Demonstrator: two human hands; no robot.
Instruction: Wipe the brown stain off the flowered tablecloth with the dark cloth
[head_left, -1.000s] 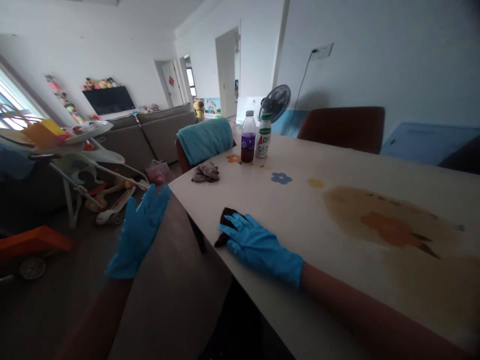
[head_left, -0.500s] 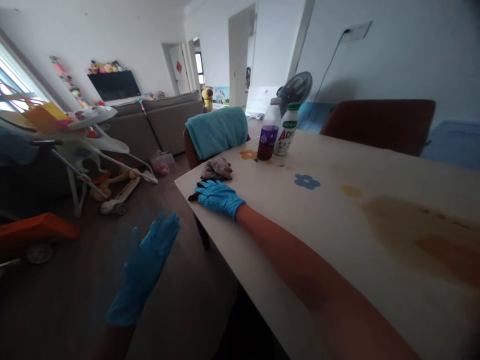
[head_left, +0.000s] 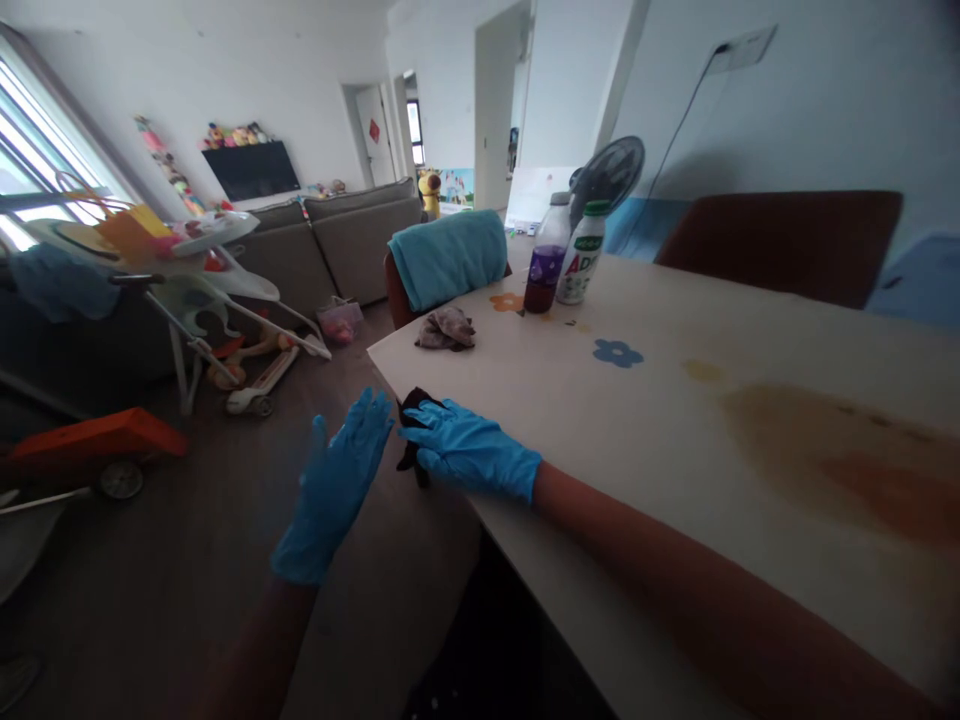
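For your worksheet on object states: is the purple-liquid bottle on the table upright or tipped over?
Upright. The purple-liquid bottle stands on its base on the table, cap uppermost, beside the white green-capped bottle.
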